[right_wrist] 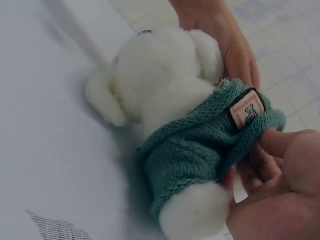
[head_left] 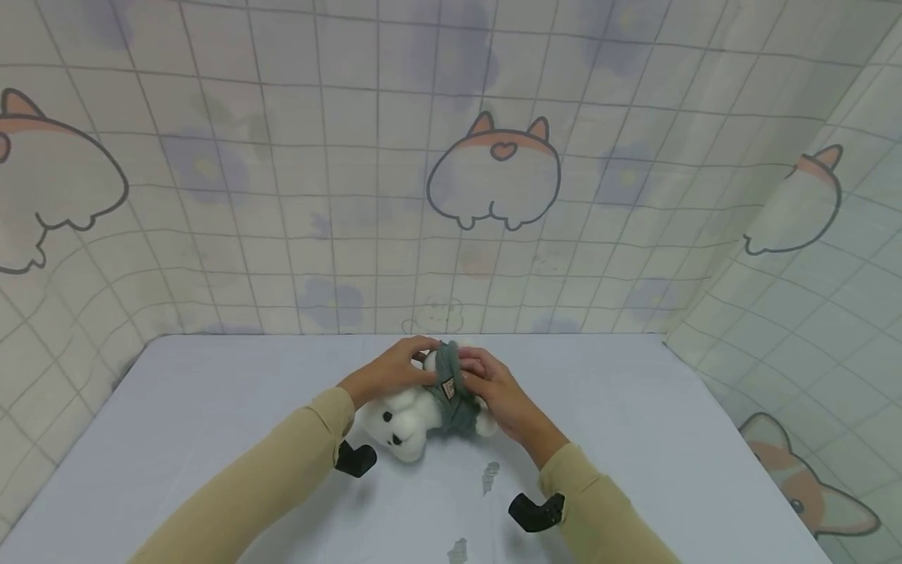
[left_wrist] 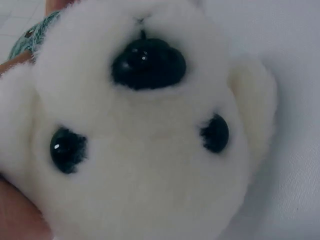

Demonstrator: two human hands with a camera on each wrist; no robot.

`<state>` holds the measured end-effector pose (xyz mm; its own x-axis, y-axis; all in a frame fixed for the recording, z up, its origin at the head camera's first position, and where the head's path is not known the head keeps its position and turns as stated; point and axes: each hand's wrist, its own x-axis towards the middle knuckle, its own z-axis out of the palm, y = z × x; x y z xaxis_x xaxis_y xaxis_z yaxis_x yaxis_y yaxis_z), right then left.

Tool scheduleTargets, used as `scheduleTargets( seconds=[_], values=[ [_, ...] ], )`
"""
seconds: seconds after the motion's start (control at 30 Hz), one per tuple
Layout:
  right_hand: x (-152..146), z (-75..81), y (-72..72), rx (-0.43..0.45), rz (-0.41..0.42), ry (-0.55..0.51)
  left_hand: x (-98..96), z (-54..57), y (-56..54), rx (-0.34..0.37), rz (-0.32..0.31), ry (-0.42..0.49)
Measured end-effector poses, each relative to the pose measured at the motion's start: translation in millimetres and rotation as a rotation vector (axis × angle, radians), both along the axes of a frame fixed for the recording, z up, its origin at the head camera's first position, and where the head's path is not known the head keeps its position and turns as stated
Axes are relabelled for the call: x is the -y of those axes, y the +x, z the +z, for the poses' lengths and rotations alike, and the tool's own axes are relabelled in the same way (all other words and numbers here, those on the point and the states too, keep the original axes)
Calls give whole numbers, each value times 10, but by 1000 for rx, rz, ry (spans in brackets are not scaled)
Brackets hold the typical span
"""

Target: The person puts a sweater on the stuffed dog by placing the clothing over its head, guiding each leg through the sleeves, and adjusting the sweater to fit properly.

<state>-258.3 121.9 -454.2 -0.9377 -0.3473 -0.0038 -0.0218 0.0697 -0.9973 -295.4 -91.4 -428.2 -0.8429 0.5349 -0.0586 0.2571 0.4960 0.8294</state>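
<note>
A white stuffed toy dog (head_left: 409, 419) lies on its side on the table, its head toward my left arm. It wears a green knitted sweater (right_wrist: 182, 157) with a small patch (right_wrist: 247, 110) on it. My left hand (head_left: 391, 372) grips the toy's upper side near the sweater's neck edge, thumb in front. With thumb and fingers, my right hand (head_left: 502, 395) pinches the sweater's rolled edge near the toy's legs. The toy's face (left_wrist: 145, 110), with black eyes and nose, fills the left wrist view; there the left fingers are mostly hidden.
The white table (head_left: 232, 407) reaches back to a grid-patterned curtain (head_left: 317, 196) with cartoon animals, which also hangs at both sides. Grey marks (head_left: 490, 476) show on the tabletop in front of the toy. Black wrist-camera mounts (head_left: 537, 513) stick out from both sleeves.
</note>
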Motion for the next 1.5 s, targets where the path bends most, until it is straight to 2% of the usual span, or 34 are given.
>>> scheduleTargets(
  seconds=[0.13, 0.27, 0.37, 0.5, 0.7, 0.8, 0.9, 1.0, 1.1, 1.17, 1.27, 1.37, 1.5],
  values=[
    [22, 18, -13, 13, 24, 31, -18, 9, -4, 10, -6, 0],
    [49, 11, 1, 56, 41, 11, -46, 0, -32, -18, 22, -3],
    [61, -7, 27, 85, -10, -35, -64, -22, -52, -62, 69, -19],
    [64, -31, 62, 85, -96, -47, -83, -36, -35, -108, 137, -16],
    [89, -125, 82, -1, -216, 125, -146, 16, 64, -173, 174, 85],
    [115, -151, 103, -18, -290, 213, -178, 79, 87, -196, 163, 108],
    [123, -139, 135, -30, -314, 251, -171, 145, 93, -199, 115, 90],
    [95, -92, 138, -71, -328, 226, -133, 197, 104, -166, 76, 109],
    [63, 8, 97, -107, -351, 203, -77, 231, 116, -161, 101, 124],
    [47, 101, 64, -120, -347, 216, -49, 239, 122, -182, 141, 101],
    [37, 228, 13, -90, -309, 291, -31, 229, 119, -208, 204, 22],
    [32, 304, -39, -36, -246, 374, -41, 221, 124, -161, 223, -39],
    [12, 327, -100, 36, -152, 376, -85, 241, 158, -60, 223, -47]
  ],
)
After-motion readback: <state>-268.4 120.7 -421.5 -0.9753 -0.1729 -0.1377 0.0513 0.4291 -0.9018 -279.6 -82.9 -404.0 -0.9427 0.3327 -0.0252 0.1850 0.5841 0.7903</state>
